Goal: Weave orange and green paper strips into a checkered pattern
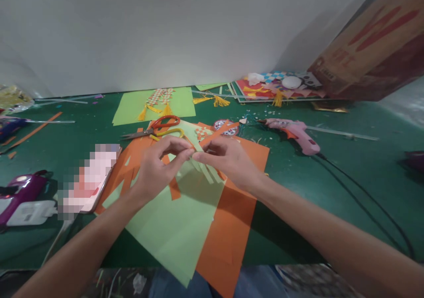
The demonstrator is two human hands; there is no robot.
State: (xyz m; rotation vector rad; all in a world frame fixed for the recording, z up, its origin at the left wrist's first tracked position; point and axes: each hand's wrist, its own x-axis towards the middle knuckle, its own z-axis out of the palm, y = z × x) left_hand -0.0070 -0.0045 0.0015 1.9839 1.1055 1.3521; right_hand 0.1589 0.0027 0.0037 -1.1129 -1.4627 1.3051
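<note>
Nearest me, the corners of a pale green sheet [172,227] and an orange sheet [228,249] stick out past the near edge of the tabletop [285,240]. Above these papers I hold a small bunch of pale green strips [207,174]. Both my hands are closed in a pinch on it: the thumb and forefinger of my left hand [157,165] meet those of my right hand [232,161] almost tip to tip. Which finger bears on which strip I cannot tell. The strips lie between my fingertips, their long axis slanting; the loose ends point toward me and to my right, hanging just below my right thumb. An orange strip [174,187] lies under my left hand, its near end pointing toward me.

To my left is a phone [91,179]. Just beyond my left hand lie scissors [155,129], blades pointing left, and beyond my right fingers a small orange-and-white woven piece [201,133]. Farther right rests a pink glue gun [293,132], nozzle leftward. Beyond, tasselled woven paper [160,97] lies on a green sheet, and a paper bag [371,46] stands at far right.
</note>
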